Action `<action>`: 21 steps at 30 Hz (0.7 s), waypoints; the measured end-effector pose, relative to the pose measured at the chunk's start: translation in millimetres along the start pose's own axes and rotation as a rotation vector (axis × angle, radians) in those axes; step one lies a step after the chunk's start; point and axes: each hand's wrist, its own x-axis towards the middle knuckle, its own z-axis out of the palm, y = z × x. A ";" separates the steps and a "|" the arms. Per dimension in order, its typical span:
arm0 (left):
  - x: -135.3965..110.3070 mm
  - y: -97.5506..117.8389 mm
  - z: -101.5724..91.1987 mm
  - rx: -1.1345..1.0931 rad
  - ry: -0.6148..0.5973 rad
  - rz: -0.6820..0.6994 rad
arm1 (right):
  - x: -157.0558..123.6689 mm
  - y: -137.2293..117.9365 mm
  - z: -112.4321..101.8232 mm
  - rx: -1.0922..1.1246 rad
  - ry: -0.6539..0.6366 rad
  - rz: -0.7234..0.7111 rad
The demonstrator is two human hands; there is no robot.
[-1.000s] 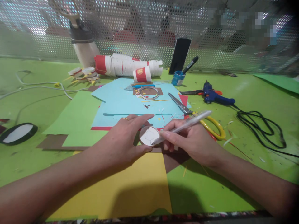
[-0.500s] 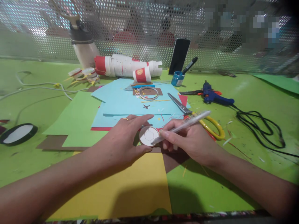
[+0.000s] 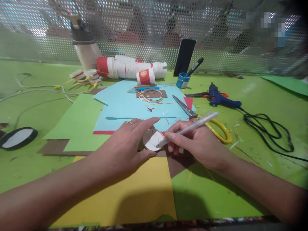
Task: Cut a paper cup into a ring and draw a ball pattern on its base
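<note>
White round disc (image 3: pixel 152 138) with thin dark lines, braced beneath a pen

The disc sits between the two hands, just beyond a large yellow paper sheet (image 3: pixel 149 179), with dark brown paper (image 3: pixel 179 164) showing at its near right. The left hand (image 3: pixel 131 138) curves wide around the disc's left side, thumb by the near edge and index finger reaching past the far edge, presumably to stop it turning while leaving its face visible. How firmly it grips cannot be told. The right hand (image 3: pixel 194 139) is pinched around a clear, slim-barrelled pen (image 3: pixel 202 120), slanted so its tip appears to meet the disc's near right part, likely leaving the other lines in sight. Pale blue paper sheets (image 3: pixel 127 107) lie beyond the disc. To its right are yellow-handled metal scissors (image 3: pixel 189 110), partly hidden by the right hand; farther right on the green counter (image 3: pixel 264 102), a blue glue gun (image 3: pixel 216 98) lies seemingly clear of the pen's path.
</note>
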 end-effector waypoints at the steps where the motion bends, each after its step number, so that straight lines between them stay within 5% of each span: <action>1: -0.3 0.5 -0.3 0.008 0.001 0.011 | 0.0 -0.1 0.0 -0.008 -0.001 -0.003; 21: -1.0 3.0 -1.6 0.035 0.006 0.067 | -1.7 -1.6 0.7 -0.067 -0.031 0.007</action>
